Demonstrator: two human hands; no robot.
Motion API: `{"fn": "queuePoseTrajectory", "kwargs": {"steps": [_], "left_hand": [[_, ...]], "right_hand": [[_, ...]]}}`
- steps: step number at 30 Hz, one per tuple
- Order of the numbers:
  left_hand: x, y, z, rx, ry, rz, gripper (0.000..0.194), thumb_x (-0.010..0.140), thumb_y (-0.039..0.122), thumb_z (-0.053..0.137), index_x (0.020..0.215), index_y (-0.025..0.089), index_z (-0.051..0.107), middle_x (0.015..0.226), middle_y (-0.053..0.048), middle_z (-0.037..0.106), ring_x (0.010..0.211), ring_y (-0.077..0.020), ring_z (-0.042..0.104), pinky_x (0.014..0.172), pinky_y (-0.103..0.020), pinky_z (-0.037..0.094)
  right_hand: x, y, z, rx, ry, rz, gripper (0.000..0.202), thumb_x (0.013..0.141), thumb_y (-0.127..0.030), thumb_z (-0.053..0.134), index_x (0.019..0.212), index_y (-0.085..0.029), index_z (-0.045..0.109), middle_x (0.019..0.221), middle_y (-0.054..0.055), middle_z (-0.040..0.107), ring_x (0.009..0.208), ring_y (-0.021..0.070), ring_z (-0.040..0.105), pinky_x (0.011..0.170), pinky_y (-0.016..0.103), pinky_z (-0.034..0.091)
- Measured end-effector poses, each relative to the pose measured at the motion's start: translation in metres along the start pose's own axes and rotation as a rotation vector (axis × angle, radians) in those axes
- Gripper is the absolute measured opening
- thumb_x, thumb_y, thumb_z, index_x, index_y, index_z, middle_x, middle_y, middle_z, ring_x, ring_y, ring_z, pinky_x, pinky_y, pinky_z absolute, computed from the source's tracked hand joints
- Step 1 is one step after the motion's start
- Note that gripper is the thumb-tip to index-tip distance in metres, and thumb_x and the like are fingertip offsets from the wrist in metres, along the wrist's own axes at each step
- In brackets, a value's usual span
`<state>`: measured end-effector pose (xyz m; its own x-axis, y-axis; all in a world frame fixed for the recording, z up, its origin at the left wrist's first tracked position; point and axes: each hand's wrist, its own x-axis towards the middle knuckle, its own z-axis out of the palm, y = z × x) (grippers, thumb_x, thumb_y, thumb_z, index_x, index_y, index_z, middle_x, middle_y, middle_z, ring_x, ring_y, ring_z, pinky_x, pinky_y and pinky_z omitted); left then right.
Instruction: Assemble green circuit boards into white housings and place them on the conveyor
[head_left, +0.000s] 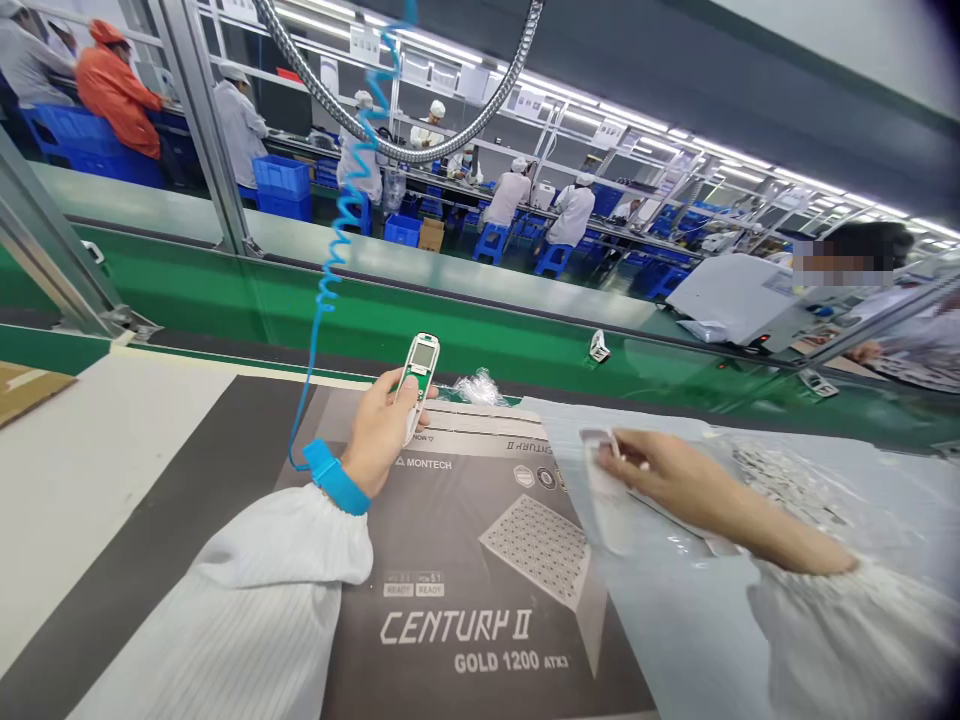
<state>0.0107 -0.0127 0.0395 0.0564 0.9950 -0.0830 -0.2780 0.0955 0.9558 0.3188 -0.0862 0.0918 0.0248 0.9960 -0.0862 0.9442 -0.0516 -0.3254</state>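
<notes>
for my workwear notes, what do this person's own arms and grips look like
The left sleeve is white, loose and finely striped; the right sleeve is white too, but blurred. A bright blue wrist strap is worn on the left, with a blue cord, coiled higher up, running from it. The left grip and right grip are ungloved.

Strip lights [634, 118] overhead; blue stools [492, 238] beyond; metal post [199, 120] left
</notes>
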Motion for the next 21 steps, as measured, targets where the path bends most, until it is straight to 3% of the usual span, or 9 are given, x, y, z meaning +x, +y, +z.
{"fn": "queuePoseTrajectory", "kwargs": {"steps": [3,6,9,11,15,21], "left_hand": [[0.004,-0.007,-0.002,0.139,0.008,0.020,0.037,0.097,0.045,0.042,0.114,0.019,0.061,0.093,-0.005,0.072,0.055,-0.0090,0.057,0.055,-0.023,0.048],[0.006,-0.016,-0.005,0.329,-0.041,0.148,0.037,0.095,0.043,0.047,0.121,0.021,0.061,0.099,-0.005,0.071,0.075,-0.0144,0.064,0.070,-0.027,0.051],[0.005,-0.022,-0.009,0.559,-0.115,0.353,0.030,0.092,0.033,0.054,0.118,0.021,0.063,0.113,-0.005,0.069,0.101,-0.0202,0.063,0.089,-0.033,0.048],[0.003,-0.024,-0.010,0.719,-0.128,0.453,0.027,0.089,0.024,0.059,0.115,0.021,0.064,0.118,-0.006,0.068,0.109,-0.0226,0.059,0.096,-0.038,0.044],[0.001,-0.021,-0.009,0.927,-0.100,0.560,0.026,0.084,0.017,0.065,0.110,0.021,0.064,0.114,-0.006,0.069,0.109,-0.0251,0.058,0.097,-0.044,0.040],[0.004,-0.017,-0.012,0.869,-0.188,0.581,0.023,0.087,0.018,0.061,0.110,0.020,0.063,0.116,-0.005,0.068,0.110,-0.0221,0.058,0.098,-0.039,0.041]], "right_hand": [[0.029,-0.043,0.013,0.466,0.071,0.020,0.020,0.083,-0.043,0.058,0.083,-0.023,0.058,0.068,0.002,0.063,0.058,0.0171,0.055,0.056,0.031,0.042],[0.059,-0.081,0.055,0.948,0.052,0.037,0.019,0.078,-0.029,0.063,0.095,-0.022,0.059,0.069,-0.001,0.062,0.060,0.0151,0.056,0.059,0.029,0.047],[0.076,-0.104,0.097,1.281,-0.042,0.012,0.021,0.077,-0.028,0.069,0.093,-0.020,0.059,0.071,-0.002,0.060,0.062,0.0120,0.057,0.062,0.027,0.049],[0.077,-0.108,0.114,1.375,-0.080,-0.083,0.027,0.077,-0.033,0.073,0.096,-0.020,0.059,0.075,-0.001,0.061,0.068,0.0122,0.059,0.069,0.028,0.051],[0.071,-0.101,0.125,1.294,0.009,-0.222,0.038,0.077,-0.043,0.075,0.104,-0.023,0.057,0.082,0.000,0.063,0.074,0.0150,0.062,0.076,0.033,0.052],[0.069,-0.093,0.122,1.333,-0.056,-0.273,0.035,0.083,-0.048,0.069,0.103,-0.022,0.056,0.084,0.000,0.064,0.068,0.0133,0.061,0.067,0.030,0.052]]}}
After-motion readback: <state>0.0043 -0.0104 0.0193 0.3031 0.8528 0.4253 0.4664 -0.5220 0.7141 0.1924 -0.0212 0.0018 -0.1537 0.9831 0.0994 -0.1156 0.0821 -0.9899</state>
